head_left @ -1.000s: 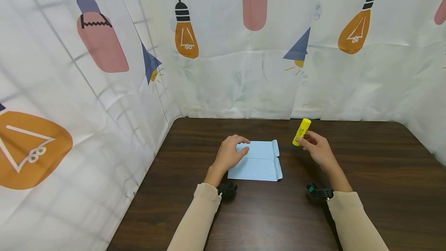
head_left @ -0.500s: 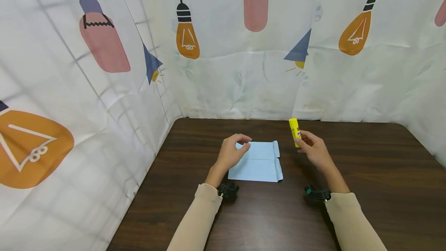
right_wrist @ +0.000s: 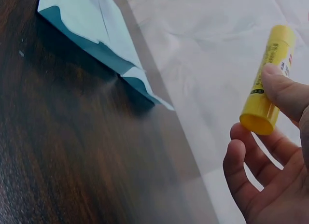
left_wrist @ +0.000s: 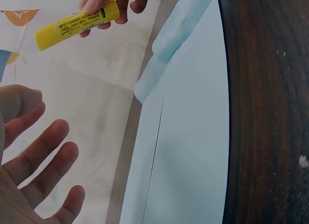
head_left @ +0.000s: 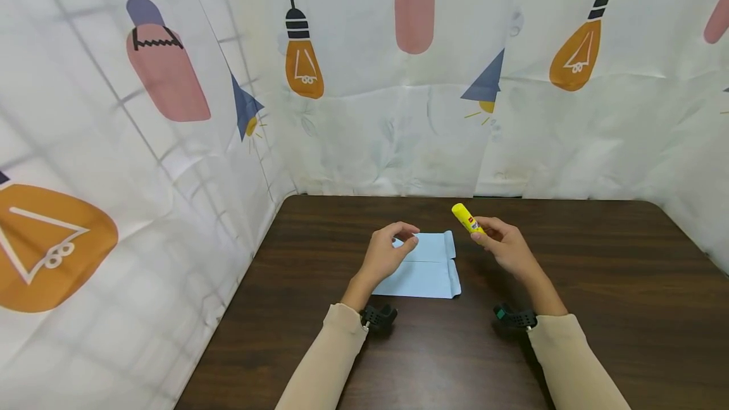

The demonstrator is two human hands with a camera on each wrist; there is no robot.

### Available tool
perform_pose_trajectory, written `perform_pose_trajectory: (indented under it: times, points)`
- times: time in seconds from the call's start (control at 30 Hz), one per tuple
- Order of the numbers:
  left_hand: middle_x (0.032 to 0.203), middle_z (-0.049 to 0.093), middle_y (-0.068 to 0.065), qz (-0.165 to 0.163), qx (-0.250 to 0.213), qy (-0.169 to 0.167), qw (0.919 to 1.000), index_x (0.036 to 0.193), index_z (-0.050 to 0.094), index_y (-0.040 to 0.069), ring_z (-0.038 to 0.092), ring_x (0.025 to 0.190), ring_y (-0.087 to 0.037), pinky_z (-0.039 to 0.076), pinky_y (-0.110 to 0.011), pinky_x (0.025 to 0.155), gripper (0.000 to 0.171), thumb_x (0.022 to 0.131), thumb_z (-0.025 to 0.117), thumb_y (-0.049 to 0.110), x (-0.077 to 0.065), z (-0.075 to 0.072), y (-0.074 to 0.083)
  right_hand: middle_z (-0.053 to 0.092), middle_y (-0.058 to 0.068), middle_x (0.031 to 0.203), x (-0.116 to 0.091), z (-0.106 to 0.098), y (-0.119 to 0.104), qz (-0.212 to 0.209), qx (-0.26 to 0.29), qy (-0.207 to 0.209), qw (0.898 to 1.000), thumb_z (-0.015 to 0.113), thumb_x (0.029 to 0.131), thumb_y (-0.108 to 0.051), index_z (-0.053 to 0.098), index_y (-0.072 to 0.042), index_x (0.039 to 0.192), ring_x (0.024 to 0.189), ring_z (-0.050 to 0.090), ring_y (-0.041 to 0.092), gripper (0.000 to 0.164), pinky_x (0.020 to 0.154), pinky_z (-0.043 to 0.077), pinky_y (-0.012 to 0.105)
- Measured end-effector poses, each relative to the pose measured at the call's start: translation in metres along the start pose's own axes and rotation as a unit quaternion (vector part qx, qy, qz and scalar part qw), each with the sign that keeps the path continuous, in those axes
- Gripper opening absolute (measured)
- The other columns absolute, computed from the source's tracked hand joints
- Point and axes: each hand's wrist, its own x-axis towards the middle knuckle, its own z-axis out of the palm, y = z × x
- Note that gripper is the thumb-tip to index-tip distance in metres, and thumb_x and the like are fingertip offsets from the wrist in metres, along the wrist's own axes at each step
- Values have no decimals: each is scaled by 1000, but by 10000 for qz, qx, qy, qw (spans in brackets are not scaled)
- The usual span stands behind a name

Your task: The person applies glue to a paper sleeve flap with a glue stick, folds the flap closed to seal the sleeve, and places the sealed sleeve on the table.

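Note:
A yellow glue stick (head_left: 467,217) is pinched between the thumb and fingers of my right hand (head_left: 505,247), above the table to the right of the paper. It tilts with one end up and to the left. Light blue folded paper (head_left: 424,277) lies flat on the table, with a crease across it and two flaps along its right edge that lift slightly in the right wrist view. Over the paper's left part hovers my left hand (head_left: 388,252), its fingers relaxed and holding nothing. In the left wrist view those fingers (left_wrist: 48,151) are spread apart.
The dark wooden table (head_left: 438,359) meets a white cloth backdrop (head_left: 364,144) printed with lamps at its far and left edges. Black wrist straps (head_left: 515,317) sit on both wrists.
The glue stick has swung from leaning right to leaning left, and my right hand has shifted left. My left hand has moved slightly right over the paper.

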Motion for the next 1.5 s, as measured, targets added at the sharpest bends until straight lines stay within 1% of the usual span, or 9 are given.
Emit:
perform_pose_trajectory:
  times: [0.13,0.4,0.57,0.8,1.0,1.13,1.23,1.37,1.5]
  points:
    - [99,74,2,-9,-44,-5,10000,116,74,18,67,97,-15,50,-51,92,18,98,69,22,0,0,2,64,18,120,0,2,-6,-171,-180,-104,9996,65,102,-19,61,-5,140,94,55,25,41,72,50,27]
    - [101,73,2,-19,-137,-58,9999,121,70,22,66,100,-14,51,-47,93,24,98,70,25,-2,0,5,64,14,120,1,9,-13,-231,-425,-305,9984,67,100,-20,65,-6,135,104,57,28,38,82,51,28]
    - [105,73,2,-7,-81,-169,9998,126,68,22,67,100,-15,52,-47,94,29,97,71,26,-2,0,6,64,14,115,1,12,-15,-426,-460,-418,9972,70,98,-14,67,-4,133,101,57,26,37,80,52,26]
    - [110,73,-6,61,11,-412,9991,134,64,13,66,102,-23,56,-47,91,40,96,73,24,-3,-2,9,65,13,114,0,13,-19,-557,-507,-542,9957,72,96,-12,68,-5,131,98,56,24,37,79,51,27]
    - [115,73,-15,145,-195,-487,9985,133,65,17,68,101,-22,52,-52,97,40,96,74,25,-3,-3,12,65,11,111,0,16,-19,-658,-565,-689,9938,74,94,-14,71,-7,128,93,53,21,35,75,46,28]
    - [113,73,-10,169,-136,-542,9983,132,66,18,68,99,-20,51,-53,98,39,95,75,27,-5,-3,11,65,10,114,0,18,-21,-667,-640,-899,9917,73,94,-17,71,-8,128,94,52,22,35,76,46,28]
    - [111,73,-3,194,-11,-588,9981,130,67,21,68,99,-17,51,-53,98,38,94,76,29,-7,-3,10,65,9,114,0,20,-22,-701,-693,-1011,9900,73,95,-18,72,-9,127,95,52,22,34,76,45,29]
    - [109,73,2,275,48,-633,9976,128,68,18,68,97,-15,52,-53,97,37,94,76,29,-7,-4,11,65,8,111,0,22,-24,-751,-732,-1031,9891,74,94,-17,73,-10,123,91,50,22,31,74,43,28]
    - [107,73,3,326,127,-690,9970,127,69,17,68,96,-12,53,-47,94,36,94,76,29,-7,-4,11,65,6,109,0,24,-25,-763,-751,-1070,9885,75,93,-17,74,-11,122,90,50,21,30,73,43,27]
